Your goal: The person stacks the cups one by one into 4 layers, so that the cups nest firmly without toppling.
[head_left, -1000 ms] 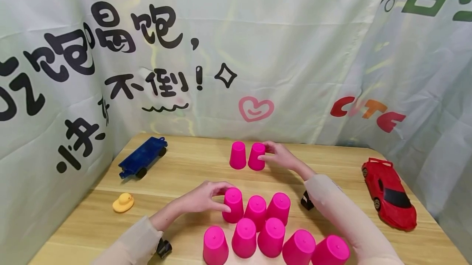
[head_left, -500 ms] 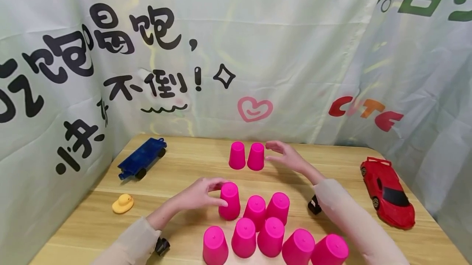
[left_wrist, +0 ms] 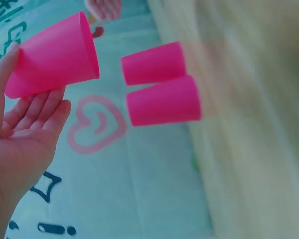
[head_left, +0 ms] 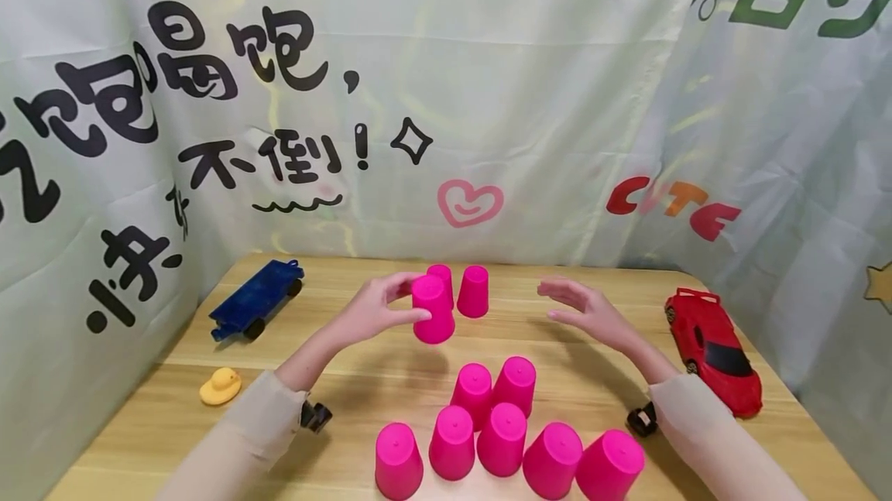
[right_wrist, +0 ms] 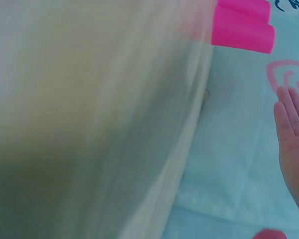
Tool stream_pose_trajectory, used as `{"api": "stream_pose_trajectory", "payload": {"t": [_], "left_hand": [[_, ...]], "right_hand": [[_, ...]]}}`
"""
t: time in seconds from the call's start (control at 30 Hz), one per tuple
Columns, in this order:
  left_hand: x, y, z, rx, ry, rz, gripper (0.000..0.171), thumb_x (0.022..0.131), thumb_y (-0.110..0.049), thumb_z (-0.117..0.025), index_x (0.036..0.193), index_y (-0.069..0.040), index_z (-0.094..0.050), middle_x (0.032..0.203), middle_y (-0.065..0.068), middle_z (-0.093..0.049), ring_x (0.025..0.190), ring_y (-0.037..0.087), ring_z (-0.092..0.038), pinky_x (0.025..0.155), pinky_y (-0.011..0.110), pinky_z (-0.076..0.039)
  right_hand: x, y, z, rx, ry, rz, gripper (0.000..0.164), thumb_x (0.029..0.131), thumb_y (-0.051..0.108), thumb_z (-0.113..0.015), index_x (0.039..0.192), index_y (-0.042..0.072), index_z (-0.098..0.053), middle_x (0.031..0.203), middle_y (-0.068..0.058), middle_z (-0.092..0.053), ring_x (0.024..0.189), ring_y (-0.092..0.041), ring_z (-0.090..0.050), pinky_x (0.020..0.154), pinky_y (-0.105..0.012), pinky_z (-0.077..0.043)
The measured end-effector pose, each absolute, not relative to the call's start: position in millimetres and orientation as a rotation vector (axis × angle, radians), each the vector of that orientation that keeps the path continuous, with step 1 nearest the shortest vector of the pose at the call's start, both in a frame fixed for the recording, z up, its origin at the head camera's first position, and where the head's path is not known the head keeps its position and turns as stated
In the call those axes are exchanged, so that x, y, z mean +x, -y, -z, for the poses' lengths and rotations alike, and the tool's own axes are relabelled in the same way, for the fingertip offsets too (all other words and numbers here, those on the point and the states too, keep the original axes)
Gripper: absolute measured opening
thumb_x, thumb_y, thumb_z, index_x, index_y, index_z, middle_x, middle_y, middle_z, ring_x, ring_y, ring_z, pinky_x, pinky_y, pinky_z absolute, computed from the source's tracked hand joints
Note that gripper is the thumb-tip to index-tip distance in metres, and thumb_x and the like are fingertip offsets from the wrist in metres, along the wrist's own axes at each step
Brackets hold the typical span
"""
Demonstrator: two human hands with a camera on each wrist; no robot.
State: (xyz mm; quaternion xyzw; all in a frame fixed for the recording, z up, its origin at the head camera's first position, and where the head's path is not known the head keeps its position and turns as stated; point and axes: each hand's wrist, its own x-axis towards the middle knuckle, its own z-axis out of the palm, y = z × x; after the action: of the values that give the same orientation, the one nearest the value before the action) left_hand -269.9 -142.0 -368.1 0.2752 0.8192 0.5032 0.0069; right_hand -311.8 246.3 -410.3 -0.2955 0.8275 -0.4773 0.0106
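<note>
My left hand (head_left: pixel 372 311) grips a pink plastic cup (head_left: pixel 433 319), mouth down, between thumb and fingers. In the left wrist view the held cup (left_wrist: pixel 57 57) is up off the table. Behind it, near the table's back edge, two more pink cups stand upside down: the left one (head_left: pixel 441 278) is partly hidden by the held cup, the right one (head_left: pixel 474 292) shows fully. To the right of that pair my right hand (head_left: pixel 584 309) hovers above the table, fingers extended and holding nothing. The right wrist view shows its palm (right_wrist: pixel 295 144) bare.
Several upside-down pink cups (head_left: pixel 453 443) stand close together at the table's front. A blue toy trailer (head_left: pixel 258 298) and a yellow rubber duck (head_left: pixel 221 386) sit at left, a red toy car (head_left: pixel 712 350) at right. A printed cloth (head_left: pixel 543 98) hangs behind the table (head_left: pixel 348 423).
My left hand has lifted the cup from beside the front group and carried it toward the back pair. My right hand has let go of the right back cup and drawn away rightward.
</note>
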Motion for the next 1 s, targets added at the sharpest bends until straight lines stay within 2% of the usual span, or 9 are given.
{"api": "stream_pose_trajectory", "payload": {"t": [0.07,0.13,0.27,0.4,0.47,0.63,0.73,0.87,1.0], "left_hand": [[-275.7,132.3,361.1,0.878,-2.567,-1.593,0.054,0.082,-0.022,-0.080,0.129,-0.009,-0.059,0.123,0.009,-0.067,0.117,0.025,-0.064,0.103,0.037,-0.052],[-281.8,121.6,355.8,0.887,-2.568,-1.595,0.053,0.082,-0.021,-0.080,0.129,-0.009,-0.059,0.120,0.009,-0.068,0.112,0.025,-0.066,0.097,0.035,-0.056],[-293.6,98.8,348.3,0.905,-2.569,-1.556,0.052,0.082,-0.024,-0.080,0.128,-0.012,-0.058,0.114,0.008,-0.071,0.103,0.021,-0.069,0.088,0.035,-0.060],[-304.9,76.4,343.4,0.946,-2.567,-1.502,0.054,0.083,-0.027,-0.079,0.130,-0.012,-0.057,0.115,0.006,-0.070,0.105,0.018,-0.068,0.092,0.039,-0.058],[-310.3,66.8,342.5,0.955,-2.575,-1.465,0.056,0.083,-0.028,-0.079,0.131,-0.012,-0.056,0.116,0.005,-0.070,0.105,0.017,-0.067,0.092,0.037,-0.058],[-324.4,46.2,344.5,0.956,-2.626,-1.355,0.059,0.083,-0.032,-0.078,0.133,-0.012,-0.054,0.118,0.004,-0.069,0.109,0.018,-0.064,0.095,0.034,-0.056],[-333.7,34.9,347.9,0.973,-2.634,-1.289,0.061,0.083,-0.033,-0.078,0.134,-0.011,-0.053,0.122,0.005,-0.066,0.115,0.020,-0.062,0.100,0.038,-0.053],[-345.0,21.0,352.0,1.006,-2.624,-1.190,0.061,0.084,-0.033,-0.077,0.134,-0.009,-0.052,0.127,0.007,-0.063,0.122,0.023,-0.058,0.107,0.041,-0.049],[-353.7,8.8,353.5,1.036,-2.653,-1.057,0.060,0.085,-0.033,-0.077,0.133,-0.008,-0.051,0.129,0.007,-0.063,0.125,0.022,-0.057,0.109,0.037,-0.048]], "right_hand": [[-302.5,-256.5,410.3,-0.964,-2.569,1.500,0.049,0.091,0.003,-0.065,0.137,-0.002,-0.049,0.136,-0.029,-0.055,0.123,0.006,-0.055,0.099,-0.013,-0.048],[-292.0,-266.2,410.5,-1.009,-2.561,1.497,0.048,0.091,0.001,-0.064,0.136,-0.004,-0.049,0.134,-0.030,-0.055,0.120,0.013,-0.053,0.096,-0.011,-0.049],[-269.1,-283.1,412.0,-1.091,-2.518,1.507,0.047,0.090,-0.006,-0.061,0.135,-0.005,-0.050,0.133,-0.020,-0.060,0.121,0.010,-0.055,0.094,-0.012,-0.051],[-243.9,-296.2,412.0,-1.128,-2.435,1.510,0.046,0.090,-0.011,-0.058,0.134,-0.006,-0.049,0.133,0.003,-0.063,0.122,0.005,-0.057,0.095,-0.014,-0.051],[-231.7,-301.5,411.6,-1.120,-2.385,1.506,0.046,0.090,-0.011,-0.057,0.135,-0.005,-0.049,0.133,0.008,-0.062,0.122,0.002,-0.058,0.096,-0.014,-0.051],[-205.9,-310.0,410.4,-1.132,-2.243,1.501,0.051,0.087,-0.015,-0.057,0.135,-0.004,-0.048,0.134,-0.003,-0.062,0.123,-0.007,-0.060,0.099,-0.019,-0.051],[-192.8,-313.5,411.1,-1.135,-2.155,1.484,0.054,0.086,-0.014,-0.058,0.137,-0.003,-0.047,0.136,-0.007,-0.061,0.124,-0.010,-0.059,0.101,-0.022,-0.051],[-179.1,-316.0,413.2,-1.057,-2.086,1.433,0.055,0.090,0.003,-0.062,0.141,0.002,-0.044,0.140,-0.005,-0.058,0.127,-0.010,-0.057,0.101,-0.022,-0.051],[-173.1,-316.1,416.0,-1.006,-2.066,1.365,0.058,0.092,0.017,-0.064,0.144,0.004,-0.042,0.142,-0.006,-0.056,0.128,-0.008,-0.055,0.099,-0.021,-0.051]]}}
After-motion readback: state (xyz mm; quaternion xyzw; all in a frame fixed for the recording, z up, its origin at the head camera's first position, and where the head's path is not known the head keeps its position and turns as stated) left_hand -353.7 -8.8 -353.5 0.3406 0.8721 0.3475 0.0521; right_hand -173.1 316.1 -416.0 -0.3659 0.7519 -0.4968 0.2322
